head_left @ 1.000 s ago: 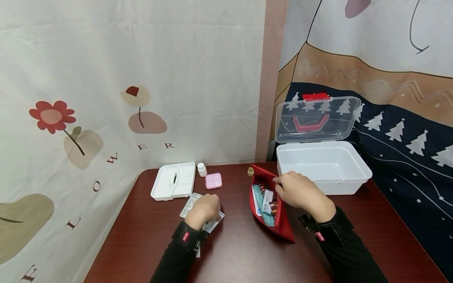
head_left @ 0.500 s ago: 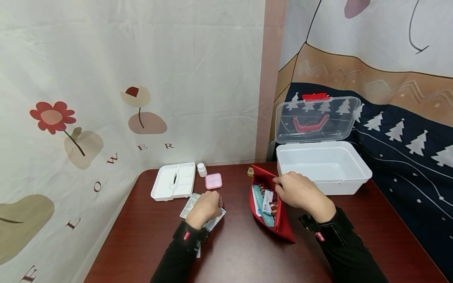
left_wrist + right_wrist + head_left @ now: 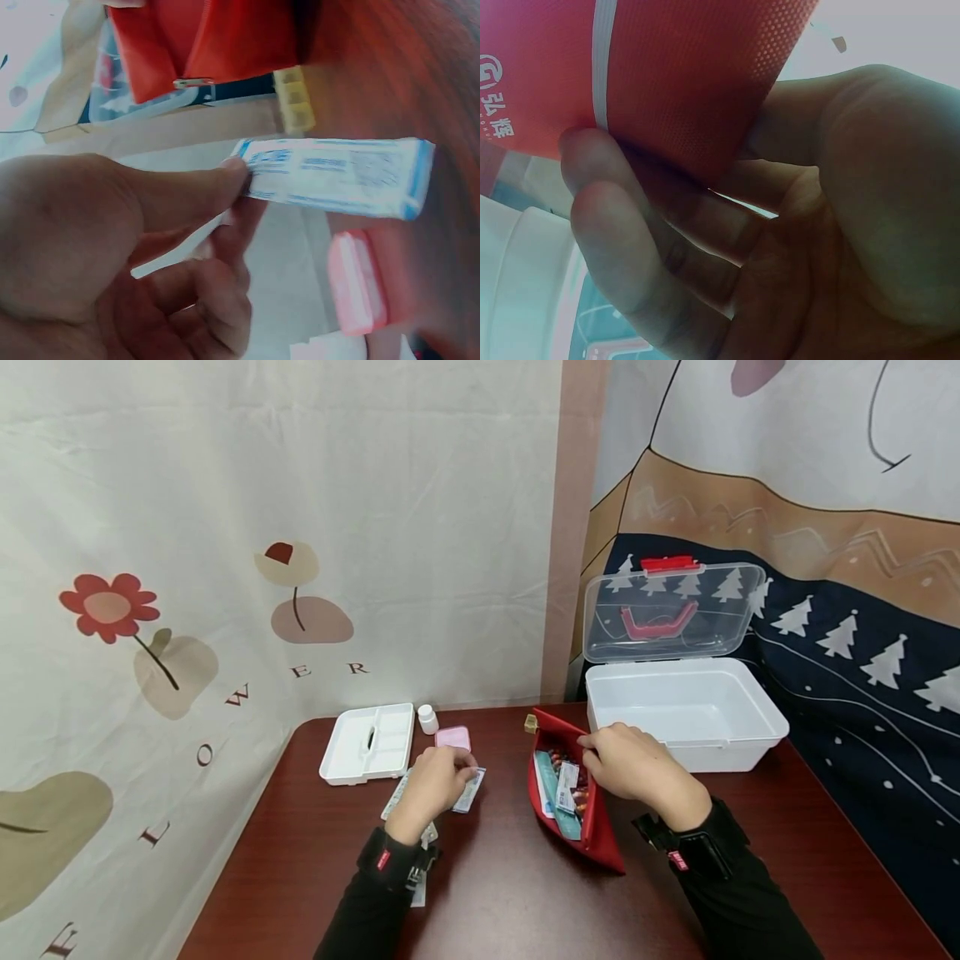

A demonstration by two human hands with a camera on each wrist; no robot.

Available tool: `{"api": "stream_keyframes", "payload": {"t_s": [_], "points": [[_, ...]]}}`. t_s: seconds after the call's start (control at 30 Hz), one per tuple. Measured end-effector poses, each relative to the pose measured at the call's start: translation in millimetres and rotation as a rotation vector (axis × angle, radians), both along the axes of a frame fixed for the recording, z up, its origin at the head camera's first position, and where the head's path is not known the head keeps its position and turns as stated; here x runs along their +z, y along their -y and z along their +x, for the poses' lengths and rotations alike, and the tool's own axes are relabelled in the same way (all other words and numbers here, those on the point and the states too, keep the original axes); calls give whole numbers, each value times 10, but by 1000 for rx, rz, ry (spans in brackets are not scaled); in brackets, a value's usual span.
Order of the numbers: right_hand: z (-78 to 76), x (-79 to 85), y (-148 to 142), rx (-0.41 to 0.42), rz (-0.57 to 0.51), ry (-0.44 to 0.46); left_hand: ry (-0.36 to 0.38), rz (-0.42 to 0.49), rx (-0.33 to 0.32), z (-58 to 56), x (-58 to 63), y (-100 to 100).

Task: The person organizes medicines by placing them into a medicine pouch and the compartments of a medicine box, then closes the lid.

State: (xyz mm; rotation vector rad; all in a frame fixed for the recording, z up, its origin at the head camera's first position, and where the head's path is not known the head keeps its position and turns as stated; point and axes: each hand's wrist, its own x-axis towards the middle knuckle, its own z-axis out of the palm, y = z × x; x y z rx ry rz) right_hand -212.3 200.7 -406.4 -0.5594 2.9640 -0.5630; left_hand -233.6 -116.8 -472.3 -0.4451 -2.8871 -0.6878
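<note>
My left hand [image 3: 431,783] pinches a small flat white sachet with blue print [image 3: 337,174] by one end, between thumb and fingertips. Under that hand and wrist lie silvery blister packs [image 3: 395,797], partly covered. With my right hand [image 3: 641,768] I hold the right edge of a red zip pouch [image 3: 602,827], whose mouth gapes upward. Inside the pouch show a teal packet [image 3: 568,823], a white labelled packet [image 3: 567,781] and some red-brown items. The right wrist view has my thumb and fingers around the red fabric [image 3: 682,82], which bears a white stripe and logo.
A white compartment tray [image 3: 386,743], a small white bottle [image 3: 427,719] and a pink case [image 3: 452,737] stand at the back left. Behind the pouch is a white box [image 3: 690,756], its clear lid [image 3: 675,614] raised against the curtain.
My left hand has lifted and turned, bringing the white sachet up off the pile and slightly right, toward the pink case. My right hand and the pouch have stayed put.
</note>
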Motion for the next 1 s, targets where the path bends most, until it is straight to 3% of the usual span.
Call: {"api": "stream_keyframes", "payload": {"t_s": [0.3,0.57,0.8,1.0], "points": [[3,20,6,0,3,4,-118,170,8,52,218,-85],[1,15,3,-2,-2,7,-121,325,11,124,390,-305],[-2,0,-1,12,17,-30,-100,349,-14,136,415,-556],[-5,-8,14,12,16,-16,-69,333,-36,152,363,-784]]}}
